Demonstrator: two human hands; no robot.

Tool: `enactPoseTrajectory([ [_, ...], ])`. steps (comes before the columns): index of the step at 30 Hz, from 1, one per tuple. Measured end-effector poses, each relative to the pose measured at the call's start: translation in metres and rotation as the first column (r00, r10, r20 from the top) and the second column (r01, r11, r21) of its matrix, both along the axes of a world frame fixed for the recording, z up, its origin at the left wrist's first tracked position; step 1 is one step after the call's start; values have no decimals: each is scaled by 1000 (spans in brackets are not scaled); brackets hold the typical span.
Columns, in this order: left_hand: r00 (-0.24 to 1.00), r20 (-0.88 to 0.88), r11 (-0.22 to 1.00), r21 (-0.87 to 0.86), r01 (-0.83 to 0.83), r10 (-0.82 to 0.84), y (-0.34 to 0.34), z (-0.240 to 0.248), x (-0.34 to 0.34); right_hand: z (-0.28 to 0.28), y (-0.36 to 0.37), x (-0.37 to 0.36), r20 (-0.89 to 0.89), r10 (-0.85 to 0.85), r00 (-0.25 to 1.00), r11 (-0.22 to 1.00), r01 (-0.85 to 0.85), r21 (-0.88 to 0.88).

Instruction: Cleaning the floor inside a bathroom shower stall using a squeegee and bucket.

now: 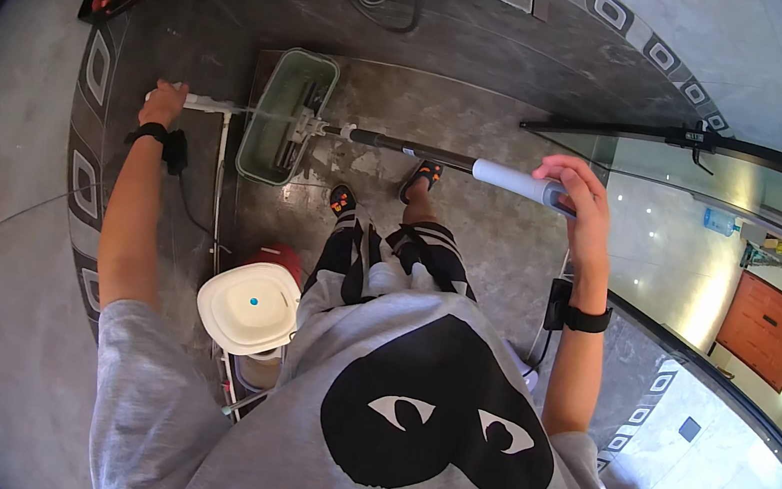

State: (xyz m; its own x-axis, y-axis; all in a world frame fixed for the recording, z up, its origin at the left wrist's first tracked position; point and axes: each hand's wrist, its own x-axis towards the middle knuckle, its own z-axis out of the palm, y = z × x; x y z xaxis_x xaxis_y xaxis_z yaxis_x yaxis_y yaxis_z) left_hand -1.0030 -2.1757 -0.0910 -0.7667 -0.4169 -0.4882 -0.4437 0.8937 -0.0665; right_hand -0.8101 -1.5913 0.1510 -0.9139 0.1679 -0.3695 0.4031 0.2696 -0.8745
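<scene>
Left hand [165,103] grasps white tap [208,104], water [274,116] running; right hand [584,198] fingers curl loosely round mop [406,147] handle's end. Mop head [307,126] over green tub's [253,161] right side, floor's [501,251] left edge.

Pole [401,145], twelve o'clock: smooth, metal-looking. Sleeve [507,178], two o'clock: matt, foam-like. Basin [249,147], ten o'clock: smooth plastic. Lid [245,309], eight o'clock: plastic, soft sheen. Shirt [266,474], six o'clock: matt cloth.
</scene>
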Motion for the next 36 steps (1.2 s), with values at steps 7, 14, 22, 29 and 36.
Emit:
enactPoseTrajectory([
  [7,998,-51,998,37,42,-40,-7,-19,3,0,-4,1,-18,-1,1000,1000,1,-26],
  [14,996,-60,997,48,67,-64,-8,-29,-1,3,-8,0,-16,15,1000,1000,-15,26],
  [22,953,-55,951,-96,294,-300,2,-21,3,-1,-4,4,-22,12,1000,1000,-12,20],
  [29,690,14,652,-314,690,-723,-10,-9,13,2,-8,5,-25,5,1000,1000,-5,-8],
  [36,496,171,406,-385,829,-851,-9,3,24,-2,0,20,21,-20,1000,999,19,31],
])
